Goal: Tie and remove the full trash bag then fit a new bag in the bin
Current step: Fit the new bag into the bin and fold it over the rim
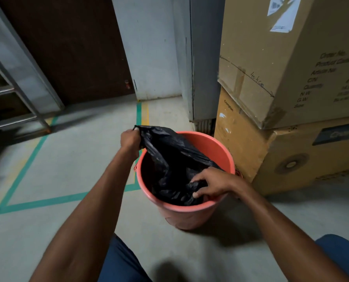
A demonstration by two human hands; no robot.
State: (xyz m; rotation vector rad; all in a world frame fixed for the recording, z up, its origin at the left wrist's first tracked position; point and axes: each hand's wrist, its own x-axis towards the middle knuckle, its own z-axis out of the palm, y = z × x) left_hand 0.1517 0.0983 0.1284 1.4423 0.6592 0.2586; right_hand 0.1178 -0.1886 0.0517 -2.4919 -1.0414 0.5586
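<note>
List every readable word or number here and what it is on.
"Crompton": lower cardboard box.
"40.4 cm", handwritten: upper cardboard box.
"Order No.", "Product Code", "Quantity", "N.W", "G.W": same upper box, blurred; their values unreadable.
Print on the white sticker: too small to read.

I am looking at a dim room. The bin [189, 212] is throwing a dark shadow on the floor [47, 169] to its right. The shelf [10, 110] at the left edge is looking blurry and leaning.

Black bag [169, 159], salmon-orange bin [210, 145], seemingly brown cartons [281, 78], green floor tape [43, 202].
</note>
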